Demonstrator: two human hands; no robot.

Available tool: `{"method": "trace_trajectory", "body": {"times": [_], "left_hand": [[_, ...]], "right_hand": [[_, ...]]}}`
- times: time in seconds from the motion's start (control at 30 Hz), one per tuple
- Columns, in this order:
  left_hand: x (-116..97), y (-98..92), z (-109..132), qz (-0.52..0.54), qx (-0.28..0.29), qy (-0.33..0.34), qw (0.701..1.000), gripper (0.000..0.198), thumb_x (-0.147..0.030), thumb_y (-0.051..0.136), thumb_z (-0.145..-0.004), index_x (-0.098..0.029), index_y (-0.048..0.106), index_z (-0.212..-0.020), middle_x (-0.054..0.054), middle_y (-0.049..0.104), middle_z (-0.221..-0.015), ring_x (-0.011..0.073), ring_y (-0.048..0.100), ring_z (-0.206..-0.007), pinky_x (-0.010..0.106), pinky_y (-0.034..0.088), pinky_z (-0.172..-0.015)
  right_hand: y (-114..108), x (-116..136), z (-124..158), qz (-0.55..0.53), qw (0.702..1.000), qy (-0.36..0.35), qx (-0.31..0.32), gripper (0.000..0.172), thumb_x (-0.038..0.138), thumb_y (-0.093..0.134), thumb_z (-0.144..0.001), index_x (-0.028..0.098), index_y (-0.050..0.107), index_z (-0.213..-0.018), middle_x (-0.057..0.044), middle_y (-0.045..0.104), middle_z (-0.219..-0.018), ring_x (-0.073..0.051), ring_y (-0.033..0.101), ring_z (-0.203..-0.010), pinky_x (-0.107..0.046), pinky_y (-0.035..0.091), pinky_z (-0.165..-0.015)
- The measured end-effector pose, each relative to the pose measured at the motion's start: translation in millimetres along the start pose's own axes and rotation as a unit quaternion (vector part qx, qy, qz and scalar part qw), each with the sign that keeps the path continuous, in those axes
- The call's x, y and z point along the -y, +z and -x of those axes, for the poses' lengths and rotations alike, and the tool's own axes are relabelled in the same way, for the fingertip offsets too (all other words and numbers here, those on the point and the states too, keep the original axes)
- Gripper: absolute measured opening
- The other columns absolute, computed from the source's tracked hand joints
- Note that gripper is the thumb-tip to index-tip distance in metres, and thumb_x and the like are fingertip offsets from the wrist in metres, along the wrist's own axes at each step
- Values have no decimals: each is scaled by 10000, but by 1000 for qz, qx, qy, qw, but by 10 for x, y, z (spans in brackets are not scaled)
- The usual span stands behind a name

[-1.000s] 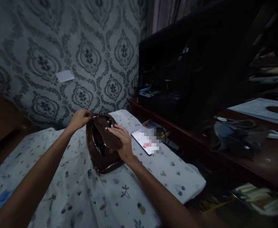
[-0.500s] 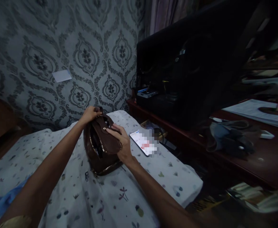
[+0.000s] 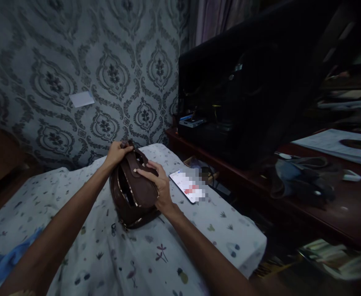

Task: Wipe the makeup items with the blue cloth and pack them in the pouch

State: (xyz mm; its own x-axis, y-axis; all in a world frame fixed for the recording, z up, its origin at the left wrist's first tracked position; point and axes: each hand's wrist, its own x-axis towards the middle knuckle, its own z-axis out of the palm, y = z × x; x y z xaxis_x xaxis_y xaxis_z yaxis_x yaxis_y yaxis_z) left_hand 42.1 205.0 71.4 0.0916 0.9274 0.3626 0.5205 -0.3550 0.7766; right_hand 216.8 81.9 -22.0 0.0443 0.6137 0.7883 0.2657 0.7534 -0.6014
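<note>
A small brown leather handbag [image 3: 139, 187] with gold zips stands on the bed, tilted slightly. Its side zip gapes, showing a dark inside, and another opening shows near the top. My left hand [image 3: 116, 154] is closed around the top of the handbag by its handle. On the bag's right side, my right hand [image 3: 160, 183] grips the flap edge, one finger stretched to the small gold stud and the others by the top opening. Just right of that hand, a phone [image 3: 185, 187] lies with its screen lit, partly blurred out.
A white patterned sheet covers the bed [image 3: 223, 242]. Blue cloth [image 3: 12, 255] lies at the left. To the right, a dark red desk [image 3: 349, 218] holds a large black screen [image 3: 248, 94], papers [image 3: 331, 142] and a dark strap-like bundle [image 3: 303, 179]. Wallpaper backs the bed.
Both hands keep their hold on the handbag. Its top has tipped slightly, and my left hand has shifted a little to the right. The whole view has moved slightly.
</note>
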Motion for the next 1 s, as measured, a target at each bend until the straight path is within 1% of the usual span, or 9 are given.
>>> {"method": "trace_trajectory", "body": {"times": [0.17,0.27,0.47,0.6,0.7,0.8,0.87,0.93,1.0], "left_hand": [[-117,-4,115,1,26,43,999,294,-455,680,-646,-183,579,-595,-41,505,-545,124,429,-536,249,326,-513],[-187,-12,167,-4,46,72,996,300,-455,687,-647,-181,578,-594,-40,513,-570,125,432,-571,248,330,-538],[-294,-18,263,0,100,98,990,329,-498,682,-671,-179,622,-621,-33,542,-603,136,468,-597,252,372,-569],[-289,2,287,7,90,97,991,328,-493,666,-699,-179,601,-625,-27,553,-630,140,483,-628,251,392,-598],[-257,35,271,9,88,86,992,335,-505,635,-720,-173,611,-678,-21,575,-642,142,496,-621,251,401,-586],[-243,37,236,-3,105,78,991,362,-527,624,-726,-166,627,-708,-20,586,-628,144,502,-597,248,403,-558],[-245,-7,207,-20,119,80,989,381,-545,628,-723,-165,634,-700,-20,589,-614,148,509,-593,249,407,-555],[-237,-98,176,-43,127,88,987,390,-553,639,-711,-164,657,-714,-12,622,-647,162,540,-632,254,424,-586],[-204,-226,151,-68,117,95,986,375,-529,643,-699,-165,689,-778,3,672,-730,182,579,-711,262,442,-647]], "right_hand": [[-10,-30,-15,44,999,-17,0,297,247,633,-916,353,729,-1176,-58,574,-1361,-241,534,-1256,-445,418,-1098],[-21,-65,-18,52,998,-33,12,293,261,628,-911,327,732,-1177,-69,586,-1372,-255,501,-1295,-462,399,-1106],[-49,-98,-94,70,995,17,72,331,261,606,-913,303,706,-1226,-75,524,-1460,-249,455,-1364,-433,371,-1133],[-85,-72,-189,81,988,21,133,462,259,648,-867,259,632,-1329,-106,548,-1427,-256,478,-1336,-416,361,-1126],[-105,-47,-224,111,982,10,153,490,260,647,-865,269,606,-1353,-101,562,-1414,-261,489,-1312,-430,337,-1119],[-105,-33,-219,123,982,-1,147,504,264,638,-867,259,589,-1368,-96,576,-1409,-259,491,-1307,-422,333,-1104],[-96,-28,-199,117,984,4,133,506,275,621,-874,244,578,-1377,-92,589,-1404,-257,492,-1306,-416,335,-1095],[-83,-19,-171,104,988,6,111,510,285,609,-872,232,576,-1378,-82,610,-1386,-261,496,-1295,-417,339,-1085],[-70,2,-142,90,992,5,88,511,286,600,-865,238,581,-1373,-63,631,-1363,-266,495,-1281,-421,343,-1077]]}}
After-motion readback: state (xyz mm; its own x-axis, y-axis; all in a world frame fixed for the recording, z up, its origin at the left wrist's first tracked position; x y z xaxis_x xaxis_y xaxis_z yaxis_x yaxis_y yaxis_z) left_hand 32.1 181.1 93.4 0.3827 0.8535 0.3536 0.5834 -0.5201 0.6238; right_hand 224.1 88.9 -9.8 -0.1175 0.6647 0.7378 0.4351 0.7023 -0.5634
